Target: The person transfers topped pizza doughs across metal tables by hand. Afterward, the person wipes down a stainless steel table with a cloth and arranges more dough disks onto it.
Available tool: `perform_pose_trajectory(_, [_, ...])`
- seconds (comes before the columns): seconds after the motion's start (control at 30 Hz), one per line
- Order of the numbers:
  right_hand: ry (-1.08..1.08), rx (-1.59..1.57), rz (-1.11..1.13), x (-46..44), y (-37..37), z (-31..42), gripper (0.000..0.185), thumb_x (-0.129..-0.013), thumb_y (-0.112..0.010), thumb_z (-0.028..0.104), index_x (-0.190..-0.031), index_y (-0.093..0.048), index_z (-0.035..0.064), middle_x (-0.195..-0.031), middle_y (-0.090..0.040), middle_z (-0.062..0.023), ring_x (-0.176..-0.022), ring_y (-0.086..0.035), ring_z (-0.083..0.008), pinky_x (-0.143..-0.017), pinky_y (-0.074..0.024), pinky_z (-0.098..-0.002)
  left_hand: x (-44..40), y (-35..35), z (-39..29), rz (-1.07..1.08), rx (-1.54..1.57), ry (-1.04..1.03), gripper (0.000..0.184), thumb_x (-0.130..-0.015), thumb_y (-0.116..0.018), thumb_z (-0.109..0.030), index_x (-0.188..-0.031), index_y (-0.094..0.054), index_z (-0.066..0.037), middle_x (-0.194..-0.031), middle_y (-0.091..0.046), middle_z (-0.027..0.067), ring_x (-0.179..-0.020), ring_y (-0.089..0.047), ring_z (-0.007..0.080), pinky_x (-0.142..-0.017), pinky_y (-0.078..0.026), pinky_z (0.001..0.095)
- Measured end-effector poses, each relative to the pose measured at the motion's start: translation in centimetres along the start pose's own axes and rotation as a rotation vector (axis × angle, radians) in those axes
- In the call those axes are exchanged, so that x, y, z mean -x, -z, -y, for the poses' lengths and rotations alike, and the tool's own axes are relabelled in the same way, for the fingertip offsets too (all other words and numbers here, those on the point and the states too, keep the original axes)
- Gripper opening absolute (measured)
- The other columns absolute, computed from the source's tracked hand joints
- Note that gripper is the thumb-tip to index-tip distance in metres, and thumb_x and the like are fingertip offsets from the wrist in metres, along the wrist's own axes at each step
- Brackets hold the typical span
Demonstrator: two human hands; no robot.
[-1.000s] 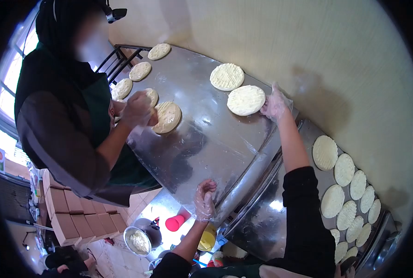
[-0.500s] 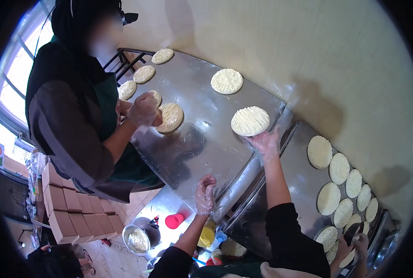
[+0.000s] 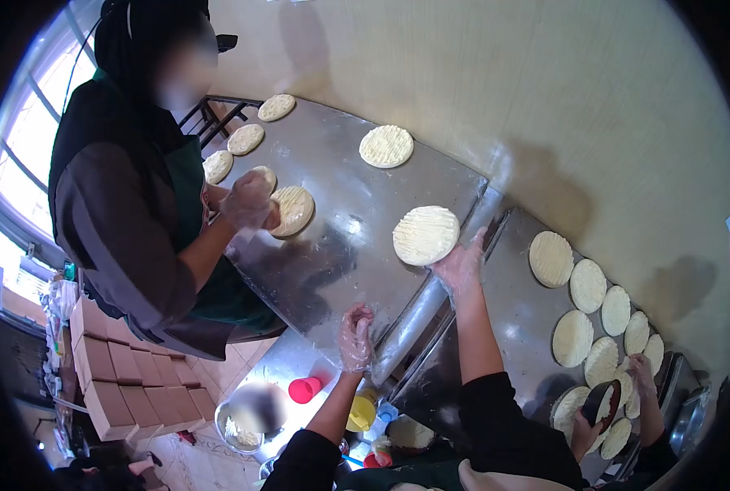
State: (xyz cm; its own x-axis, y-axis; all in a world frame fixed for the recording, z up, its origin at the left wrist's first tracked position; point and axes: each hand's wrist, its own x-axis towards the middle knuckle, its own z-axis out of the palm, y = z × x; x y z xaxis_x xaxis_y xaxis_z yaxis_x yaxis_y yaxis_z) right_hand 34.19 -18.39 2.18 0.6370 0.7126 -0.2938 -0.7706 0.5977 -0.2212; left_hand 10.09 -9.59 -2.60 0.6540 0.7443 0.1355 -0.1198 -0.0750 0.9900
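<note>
My right hand, in a clear plastic glove, grips the near edge of a round flat cake with a pale, ridged creamy top. The cake is tilted towards me at the right edge of the metal table. My left hand, also gloved, hovers at the table's near edge with fingers loosely curled and nothing visible in them. Another similar cake lies farther back. Across the table a co-worker's gloved hand is at a coated round cake; what it holds is hidden.
Several coated rounds lie on a second metal surface at right, where another person's hand holds a dark bowl. Below left are a red cup, a yellow container and a metal bowl. Cardboard boxes are stacked at left.
The cake in my right hand now tilts more towards me. My view has shifted slightly. At right, the other person's hands have moved apart, showing the dark bowl more fully.
</note>
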Motion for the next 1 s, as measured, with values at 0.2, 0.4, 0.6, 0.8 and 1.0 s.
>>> perform_pose_trajectory(0.2, [0.083, -0.012, -0.047, 2.0, 1.2, -1.8, 0.090, -0.081, -0.022, 0.073, -0.135, -0.031, 0.0017, -0.137, -0.036, -0.0193, -0.126, -0.035, -0.0349, -0.104, -0.0272, -0.0494, 0.0, -0.1, -0.1, -0.007, 0.012, 0.012, 0.046, -0.091, -0.048, -0.038, -0.114, -0.047, 0.001, -0.097, -0.055, 0.0129, -0.089, -0.055, 0.0187, -0.079, -0.046, 0.0308])
perform_pose_trajectory(0.4, [0.168, 0.001, 0.021, 3.2, 3.3, -3.6, 0.084, -0.083, -0.026, 0.070, -0.133, -0.034, 0.0029, -0.135, -0.039, -0.0172, -0.124, -0.039, -0.0334, -0.103, -0.0301, -0.0480, -0.1, 0.1, -0.1, -0.012, 0.012, -0.011, 0.043, -0.091, -0.047, -0.036, -0.112, -0.048, 0.002, -0.094, -0.055, 0.0119, -0.085, -0.055, 0.0176, -0.076, -0.046, 0.0294])
perform_pose_trajectory(0.6, [0.146, -0.202, 0.060, 5.8, 4.5, -4.9, 0.087, -0.082, -0.023, 0.071, -0.136, -0.030, 0.0035, -0.139, -0.033, -0.0185, -0.128, -0.032, -0.0355, -0.105, -0.0248, -0.0508, -0.1, 0.1, -0.4, -0.006, 0.005, -0.041, 0.037, -0.092, -0.045, -0.027, -0.114, -0.047, 0.002, -0.096, -0.054, 0.0111, -0.086, -0.054, 0.0179, -0.079, -0.046, 0.0307])
perform_pose_trajectory(0.8, [0.386, -0.267, 0.067, 10.8, 5.2, -2.4, 0.084, -0.082, -0.021, 0.071, -0.139, -0.026, 0.0098, -0.143, -0.028, -0.0149, -0.130, -0.029, -0.0330, -0.106, -0.0223, -0.0516, -0.1, -0.3, -0.3, -0.033, 0.028, -0.074, 0.048, -0.092, -0.045, -0.038, -0.112, -0.048, 0.005, -0.091, -0.056, 0.0122, -0.079, -0.055, 0.0161, -0.071, -0.046, 0.0283])
perform_pose_trajectory(1.0, [0.813, -0.271, -0.220, 16.1, 9.7, 2.3, 0.082, -0.080, -0.028, 0.072, -0.138, -0.029, 0.0141, -0.141, -0.032, -0.0107, -0.130, -0.029, -0.0320, -0.105, -0.0240, -0.0528, 0.0, -0.3, 0.0, -0.031, 0.022, -0.071, 0.045, -0.093, -0.043, -0.037, -0.112, -0.049, 0.003, -0.091, -0.057, 0.0111, -0.080, -0.055, 0.0155, -0.072, -0.045, 0.0278])
